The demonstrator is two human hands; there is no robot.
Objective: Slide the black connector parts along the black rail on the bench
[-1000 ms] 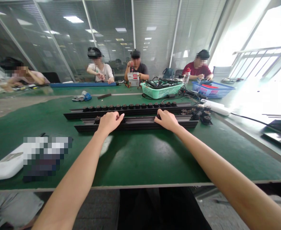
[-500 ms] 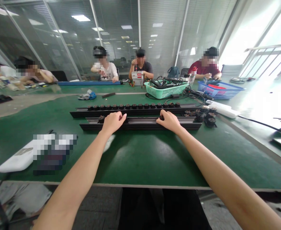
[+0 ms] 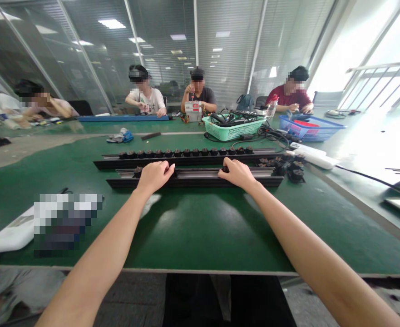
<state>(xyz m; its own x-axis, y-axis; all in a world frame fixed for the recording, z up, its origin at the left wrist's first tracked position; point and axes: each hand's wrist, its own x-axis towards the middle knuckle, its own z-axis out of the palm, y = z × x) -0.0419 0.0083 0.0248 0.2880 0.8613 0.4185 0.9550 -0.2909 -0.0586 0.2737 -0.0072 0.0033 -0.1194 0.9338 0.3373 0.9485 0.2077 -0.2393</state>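
A long black rail (image 3: 196,182) with a silvery inner channel lies crosswise on the table in front of me. My left hand (image 3: 155,175) is closed over its left part, fingertips curled down and mostly hidden. Just left of that hand, a small black round part (image 3: 137,171) sits in the channel. Farther right, my right hand (image 3: 239,173) pinches another black round part (image 3: 224,169) at the channel, mostly covered by the fingers. Behind lies a second black rail (image 3: 182,160) carrying a row of several such parts. More loose black parts (image 3: 295,175) are gathered beyond the right ends.
A green basket (image 3: 232,132) of cables and a blue basket (image 3: 317,132) stand farther back. A white power strip (image 3: 313,156) lies at right, a white device (image 3: 12,229) at left. Several people sit across the green table (image 3: 200,236).
The view has shifted slightly, so things appear a little farther left. Both hands stay at about the same places on the near rail.
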